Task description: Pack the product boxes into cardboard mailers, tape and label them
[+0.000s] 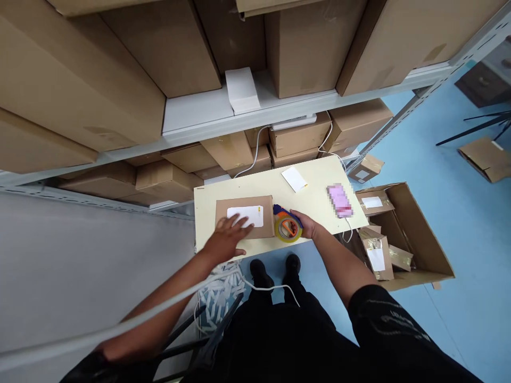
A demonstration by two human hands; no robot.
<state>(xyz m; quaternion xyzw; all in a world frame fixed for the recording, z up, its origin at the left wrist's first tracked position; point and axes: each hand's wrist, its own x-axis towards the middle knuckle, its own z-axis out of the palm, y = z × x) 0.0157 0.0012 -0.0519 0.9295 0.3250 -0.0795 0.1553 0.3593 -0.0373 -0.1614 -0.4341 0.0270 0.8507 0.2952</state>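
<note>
A small brown cardboard box [261,205] with a white label [249,213] lies on a pale yellow table [315,199]. My left hand [227,238] rests flat on the box's near-left part, fingers spread over the label's edge. Just to the right of the box, my right hand [305,223] is wrapped round a tape dispenser [286,226] with an orange core, a blue handle and a roll of clear tape. The dispenser touches the box's right end.
A white card [294,178] and a pink phone [339,200] on a white cable lie farther along the table. An open carton [415,234] of small parcels stands on the blue floor at right. Metal shelves [207,125] stacked with cardboard boxes rise behind the table.
</note>
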